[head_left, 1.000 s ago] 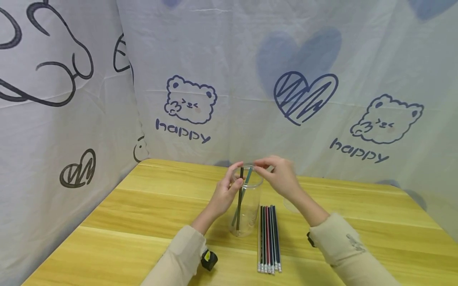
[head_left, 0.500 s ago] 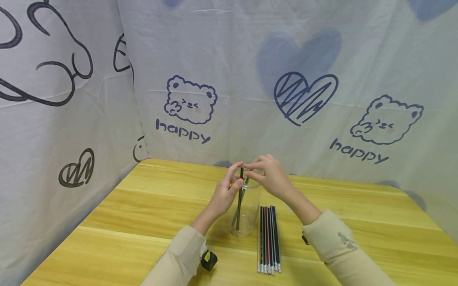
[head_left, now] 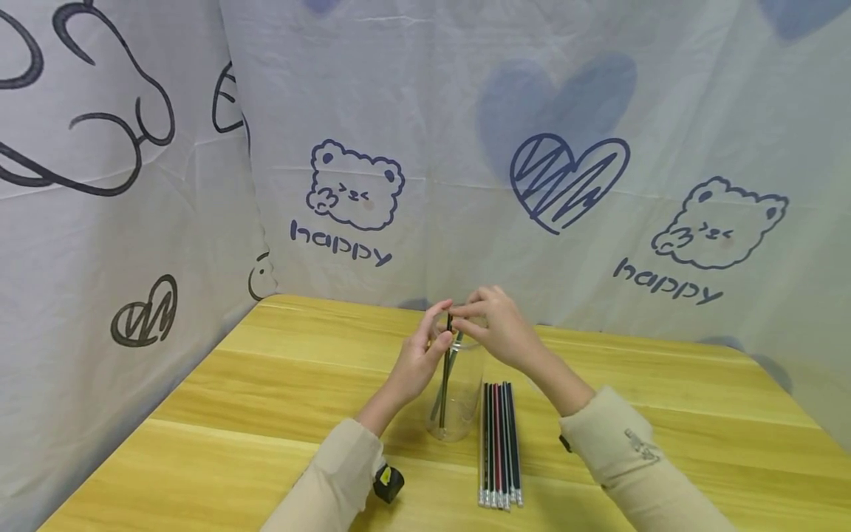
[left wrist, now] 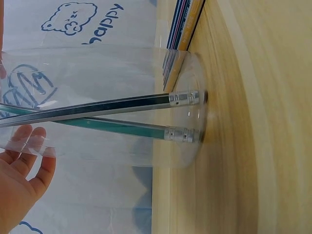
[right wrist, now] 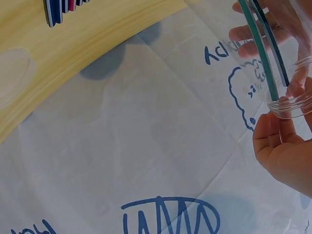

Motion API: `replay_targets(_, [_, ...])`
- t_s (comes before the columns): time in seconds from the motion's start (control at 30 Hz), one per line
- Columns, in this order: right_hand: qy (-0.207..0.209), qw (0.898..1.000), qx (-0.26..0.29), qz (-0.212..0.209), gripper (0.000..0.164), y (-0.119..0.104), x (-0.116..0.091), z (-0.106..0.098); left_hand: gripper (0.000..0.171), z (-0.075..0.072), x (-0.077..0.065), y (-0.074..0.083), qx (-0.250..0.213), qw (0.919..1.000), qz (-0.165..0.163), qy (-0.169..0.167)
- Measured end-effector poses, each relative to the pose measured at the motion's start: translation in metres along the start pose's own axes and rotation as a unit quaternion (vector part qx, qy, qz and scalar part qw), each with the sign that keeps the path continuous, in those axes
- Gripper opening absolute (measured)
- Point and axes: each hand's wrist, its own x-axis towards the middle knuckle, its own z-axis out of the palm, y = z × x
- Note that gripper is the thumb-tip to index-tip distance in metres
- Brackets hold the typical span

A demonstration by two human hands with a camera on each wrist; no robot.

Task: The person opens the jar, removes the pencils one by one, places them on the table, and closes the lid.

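Far left: white cloth (head_left: 199, 229) with dark line drawings, continuing across behind the table (head_left: 266, 421), whose top was yellow wood-grain. Next, a left sleeve (head_left: 329, 473), beige, with a small black device (head_left: 388, 484) at its cuff.

Left hand (head_left: 417, 362): thumb and fingers curved round the upper wall of a clear jar (head_left: 465, 388), gripping it. The jar stood base down on the table, near its middle. Inside, a black pencil (left wrist: 122, 105) and a green pencil (left wrist: 122, 127) crossed each other at a slant, metal-banded eraser ends at the base.

Right hand (head_left: 504, 326): fingers bent, fingertips at the jar's mouth near the pencils' upper ends; could not tell whether it pinched a pencil. Just right of the jar, a row of pencils (head_left: 500, 447), mostly dark with one red, lay side by side, erasers toward the person.

Farther right: a right sleeve (head_left: 638, 458), also beige. Right wrist view showed a clear round disc (right wrist: 14, 75) on the table, partly cut off.
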Motion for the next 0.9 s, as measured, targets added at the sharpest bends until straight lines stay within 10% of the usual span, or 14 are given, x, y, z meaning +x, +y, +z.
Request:
replay_targets(0.7, [0.036, 0.999, 0.015, -0.005, 0.015, 0.001, 0.002, 0.000, 0.067, 0.000, 0.001, -0.001, -0.008, 1.0000, -0.002, 0.003])
replay_targets(0.9, [0.040, 0.999, 0.009, -0.011, 0.013, 0.001, 0.002, 0.002, 0.064, 0.004, 0.005, -0.030, -0.010, 0.9999, 0.000, 0.002])
